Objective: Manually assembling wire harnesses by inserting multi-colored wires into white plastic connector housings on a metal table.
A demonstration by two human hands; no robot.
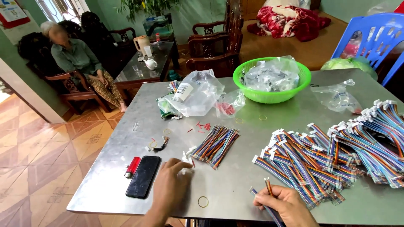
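While both hands work at the lower edge of the frame, the scene sorts like this:

Left hand: the left hand (pixel 171 185) lies palm down at lower centre, fingers bent together over a small heap of white plugs (pixel 186 159) on the bench (pixel 235 185).
Right hand: the right hand (pixel 286 204) at lower right has its fingers clamped on a thin rainbow cable (pixel 267 187), which sticks up from the fist.
Loose cables: a bundle of coloured wires (pixel 216 145) lies just right of the left hand, at centre.
Finished pile: a big heap of cables with white plugs (pixel 336 155) fills the right side.
Near the left hand: a black phone (pixel 143 176) and a red lighter (pixel 132 167) lie side by side to its left; a rubber band (pixel 203 201) lies between the hands.
Further back: a green basket (pixel 272 95) with clear bags stands at upper centre.
Beyond the bench: a person (pixel 78 63) sits in a wooden chair at upper left.
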